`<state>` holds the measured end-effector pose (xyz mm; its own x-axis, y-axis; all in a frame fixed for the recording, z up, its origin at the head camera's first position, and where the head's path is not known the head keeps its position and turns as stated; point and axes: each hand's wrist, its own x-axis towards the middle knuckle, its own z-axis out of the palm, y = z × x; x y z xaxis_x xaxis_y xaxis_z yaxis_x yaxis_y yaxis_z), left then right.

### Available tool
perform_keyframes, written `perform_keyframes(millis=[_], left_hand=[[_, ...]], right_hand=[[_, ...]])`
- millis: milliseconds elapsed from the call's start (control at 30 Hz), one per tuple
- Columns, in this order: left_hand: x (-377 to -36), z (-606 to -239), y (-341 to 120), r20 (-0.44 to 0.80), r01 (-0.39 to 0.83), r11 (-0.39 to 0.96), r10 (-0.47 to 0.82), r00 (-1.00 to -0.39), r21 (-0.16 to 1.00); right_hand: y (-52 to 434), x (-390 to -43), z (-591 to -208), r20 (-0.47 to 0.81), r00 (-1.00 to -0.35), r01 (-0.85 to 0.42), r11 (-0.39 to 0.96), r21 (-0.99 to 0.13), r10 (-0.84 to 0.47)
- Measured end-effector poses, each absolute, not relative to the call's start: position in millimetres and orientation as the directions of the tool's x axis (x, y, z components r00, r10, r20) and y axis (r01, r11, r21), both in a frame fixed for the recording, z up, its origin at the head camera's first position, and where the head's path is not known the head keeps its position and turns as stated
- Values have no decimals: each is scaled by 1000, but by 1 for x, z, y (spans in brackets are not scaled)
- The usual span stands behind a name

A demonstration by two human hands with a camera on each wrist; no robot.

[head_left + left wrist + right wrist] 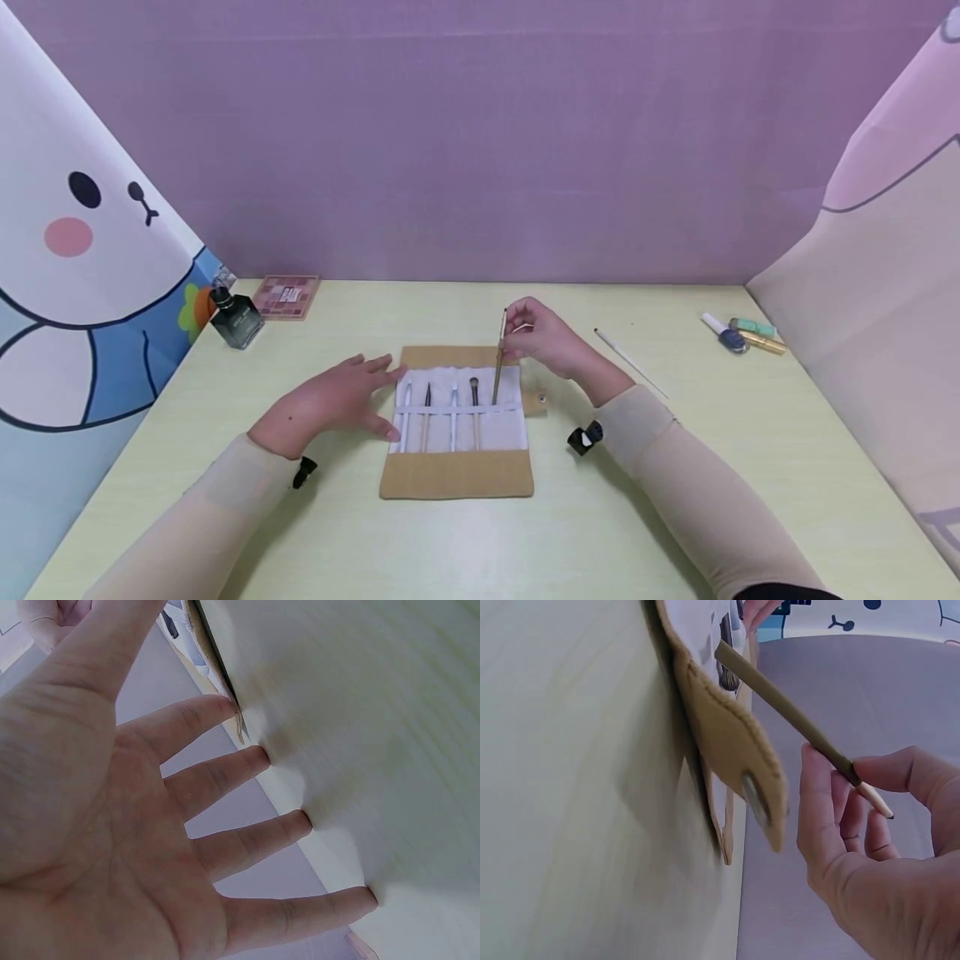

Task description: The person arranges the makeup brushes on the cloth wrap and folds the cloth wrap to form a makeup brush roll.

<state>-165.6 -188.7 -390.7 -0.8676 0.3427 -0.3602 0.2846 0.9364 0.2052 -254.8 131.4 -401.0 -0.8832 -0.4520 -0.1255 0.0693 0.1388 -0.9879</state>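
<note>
Currently a thin olive-brown brush (pixel 498 358) is pinched near its upper end between the thumb and fingers of the right hand (pixel 543 342). It is held close to upright, its lower end set at the white band of the roll (pixel 457 479), at the right end of the row. In the right wrist view the handle (pixel 787 712) is seen running from the fingertips (pixel 870 769) to the roll's edge, with its pale tip showing past the fingers.

The roll is laid open on the tabletop (pixel 675 517), about midway between the left and right edges and nearer the front edge. Its white lining is crossed by the band, and four more brushes (pixel 440 412) are tucked under it side by side, left of the held one. A small tan tab (pixel 534 403) with a snap is seen at the roll's right edge.

The left hand (pixel 330 404) is laid flat with fingers straight and spread, nothing gripped. Its fingertips (pixel 300 821) are pressed to the tabletop just beside the roll's left edge, the forefinger touching that edge.

A long white stick (pixel 628 361) is laid on the tabletop right of the right hand, apart from it. Near the back right corner small tubes (pixel 742 333) are grouped: one white with a blue cap, one green, one gold. Near the back left corner a dark glass bottle (pixel 234 319) is stood, with a pink palette (pixel 287 297) just beside it at the back edge.
</note>
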Motion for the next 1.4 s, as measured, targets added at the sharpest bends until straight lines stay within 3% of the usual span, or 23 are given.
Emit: perform_keyframes(millis=[933, 1400], left_hand=[[-166, -390, -188, -363, 278, 938, 338, -868, 208], [-166, -390, -188, -360, 283, 936, 344, -867, 211]], right_hand=[[123, -243, -406, -303, -827, 112, 387, -915, -475], [127, -232, -407, -307, -813, -104, 642, -759, -495]])
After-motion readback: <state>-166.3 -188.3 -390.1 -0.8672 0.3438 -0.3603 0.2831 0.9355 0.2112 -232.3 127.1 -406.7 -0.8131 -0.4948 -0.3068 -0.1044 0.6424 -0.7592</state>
